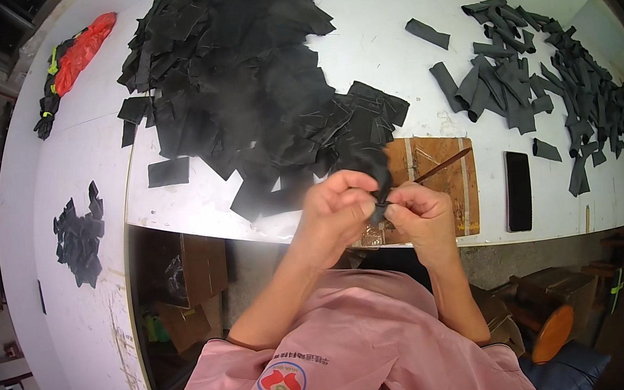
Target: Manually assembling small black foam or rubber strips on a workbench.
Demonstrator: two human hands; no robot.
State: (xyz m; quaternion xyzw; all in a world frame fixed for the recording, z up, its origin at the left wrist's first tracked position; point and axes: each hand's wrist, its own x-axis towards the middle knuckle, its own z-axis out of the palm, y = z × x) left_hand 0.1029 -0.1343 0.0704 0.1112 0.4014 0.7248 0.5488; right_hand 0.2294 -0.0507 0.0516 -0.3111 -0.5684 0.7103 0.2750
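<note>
In front of my chest, over the near table edge, both hands pinch one black fabric piece. My left hand grips it between thumb and forefinger. My right hand closes on its lower end with thumb and fingertips, close beside the left thumb. The fingers partly cover the piece, so its shape is hard to make out. Beneath and behind the hands lies a worn brown board with a thin brown pointed stick on it. A large heap of flat black fabric pieces spreads just beyond my left hand.
Dark tube-like fabric pieces are scattered at the right. A black phone lies near the front edge. Further left are a small dark fabric pile and a red plastic bag. Cardboard boxes stand below the table.
</note>
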